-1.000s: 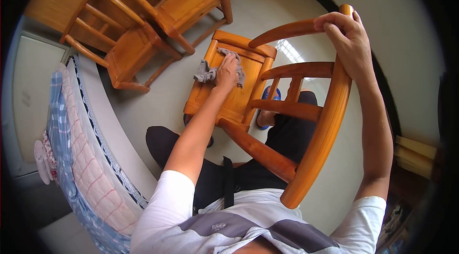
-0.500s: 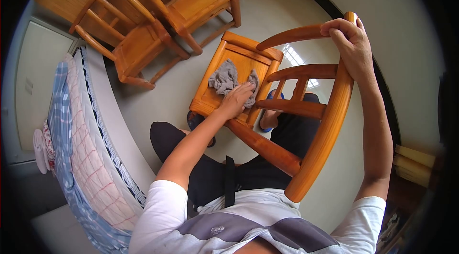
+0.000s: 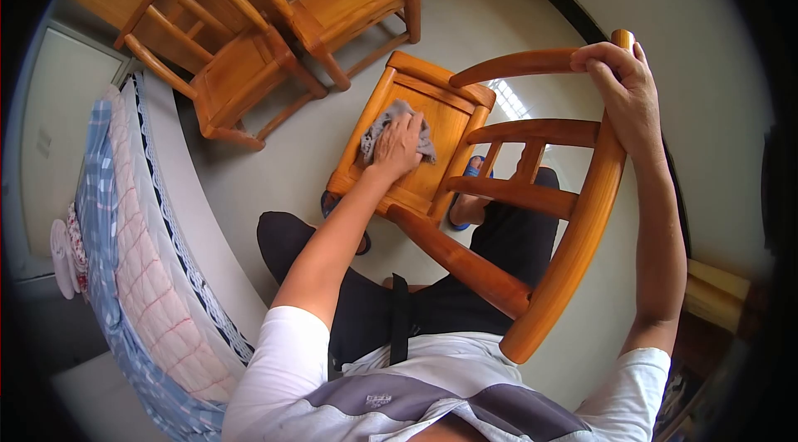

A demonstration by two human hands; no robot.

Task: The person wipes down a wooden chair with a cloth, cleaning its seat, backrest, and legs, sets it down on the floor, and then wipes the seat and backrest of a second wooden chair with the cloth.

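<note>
A wooden chair (image 3: 445, 161) with a glossy orange-brown finish stands in front of my legs, its seat to the left and its backrest to the right. My left hand (image 3: 399, 145) lies on a crumpled grey cloth (image 3: 376, 122), pressing it against the seat panel; the fingers are bent over the cloth. At the upper end of the backrest's thick top rail (image 3: 573, 246), my right hand (image 3: 622, 88) is wrapped round the wood. Part of the cloth is hidden beneath the left hand.
Two similar wooden chairs, a nearer one (image 3: 241, 80) and a farther one (image 3: 353, 1), stand at the upper left. A bed with a pink quilt (image 3: 154, 276) and blue checked cover lies along the left. The wall (image 3: 715, 109) rises close on the right.
My left hand has moved left across the seat, from the backrest side to the middle, and the cloth is bunched together under it. My right hand still grips the rail, slightly farther right in view.
</note>
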